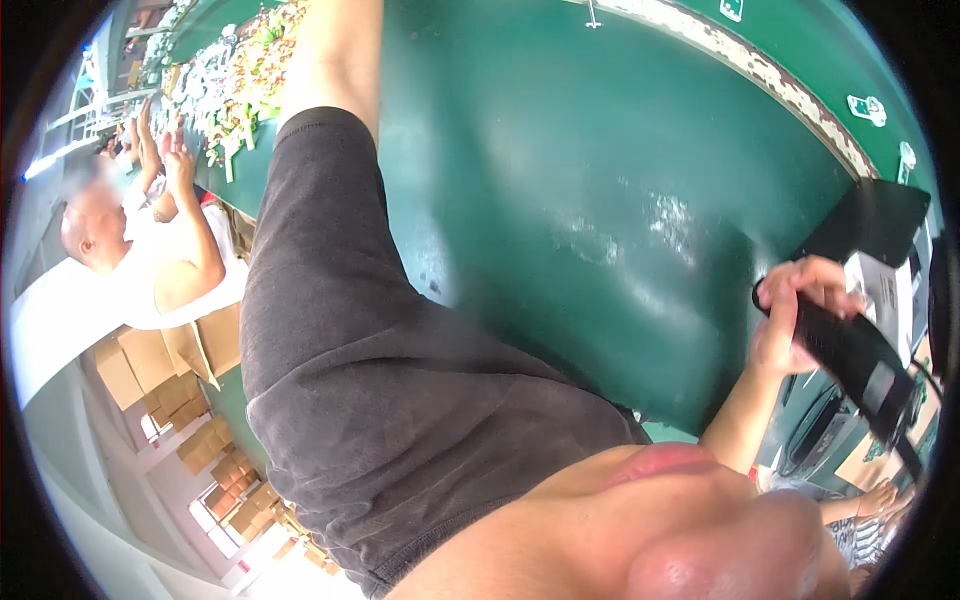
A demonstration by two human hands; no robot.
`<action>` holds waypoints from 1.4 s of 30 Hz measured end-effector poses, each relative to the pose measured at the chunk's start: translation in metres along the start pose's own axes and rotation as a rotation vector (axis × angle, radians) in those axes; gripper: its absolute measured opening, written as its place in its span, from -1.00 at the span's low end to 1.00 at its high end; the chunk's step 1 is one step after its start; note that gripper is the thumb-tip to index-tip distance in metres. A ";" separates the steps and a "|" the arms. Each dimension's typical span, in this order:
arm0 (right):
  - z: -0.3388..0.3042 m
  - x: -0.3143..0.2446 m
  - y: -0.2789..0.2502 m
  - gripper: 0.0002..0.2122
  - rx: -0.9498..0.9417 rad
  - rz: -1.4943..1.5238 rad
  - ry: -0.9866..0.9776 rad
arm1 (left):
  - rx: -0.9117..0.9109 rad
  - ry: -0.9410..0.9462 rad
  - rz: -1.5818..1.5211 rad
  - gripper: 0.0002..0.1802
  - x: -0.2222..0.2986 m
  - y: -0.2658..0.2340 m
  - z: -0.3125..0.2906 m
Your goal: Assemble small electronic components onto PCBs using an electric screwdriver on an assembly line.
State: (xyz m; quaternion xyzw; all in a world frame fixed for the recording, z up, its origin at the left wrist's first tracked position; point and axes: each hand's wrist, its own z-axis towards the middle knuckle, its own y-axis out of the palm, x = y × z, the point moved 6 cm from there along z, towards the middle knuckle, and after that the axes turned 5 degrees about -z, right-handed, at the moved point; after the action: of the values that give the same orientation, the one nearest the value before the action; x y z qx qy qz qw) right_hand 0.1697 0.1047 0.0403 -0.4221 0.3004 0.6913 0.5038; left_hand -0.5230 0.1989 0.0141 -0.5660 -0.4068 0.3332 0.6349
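Observation:
My right hand (795, 310) is closed around one end of a long black device (855, 360) with a grey patch on its side. A dark cable runs near its far end, and its exact kind I cannot make out. My left arm, in a dark grey sleeve (335, 250), reaches up over the green surface (560, 160). The bare forearm (335, 60) leaves the picture at the top edge, so my left hand is hidden beyond it.
Many small colourful pieces (255, 75) lie heaped at the far left. Beside them a person in white (150, 240) raises both hands. Cardboard boxes (210, 450) stand lower left. A black panel (870, 225) and white box (885, 290) are right; another person's hand (875, 498) shows below.

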 end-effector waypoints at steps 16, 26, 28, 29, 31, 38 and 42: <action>0.013 -0.007 0.003 -0.42 -0.035 0.097 0.020 | -0.253 0.687 0.343 -0.61 0.049 0.025 0.043; 0.014 -0.003 0.010 -0.42 -0.069 0.201 -0.073 | -0.825 0.693 -0.211 -0.72 0.099 -0.019 -0.088; 0.014 -0.001 0.010 -0.44 -0.076 0.221 -0.070 | -0.854 0.576 -0.299 -0.70 0.099 -0.019 -0.088; 0.015 -0.003 0.013 -0.46 -0.050 0.235 -0.071 | -0.850 0.582 -0.297 -0.70 0.097 -0.017 -0.091; 0.015 -0.003 0.011 -0.47 -0.044 0.233 -0.069 | -0.763 0.496 -0.611 -0.67 0.102 -0.012 -0.100; 0.017 -0.008 0.014 -0.50 -0.050 0.245 -0.083 | -0.644 0.751 -0.314 -0.68 0.108 -0.011 -0.106; 0.015 -0.005 0.009 -0.50 -0.039 0.230 -0.072 | -0.631 0.771 -0.385 -0.71 0.112 -0.007 -0.100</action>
State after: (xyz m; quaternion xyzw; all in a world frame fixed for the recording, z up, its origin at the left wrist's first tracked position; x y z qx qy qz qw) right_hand 0.1573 0.1119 0.0519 -0.3694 0.3148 0.7650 0.4234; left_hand -0.3838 0.2527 0.0334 -0.7260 -0.3206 -0.1600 0.5870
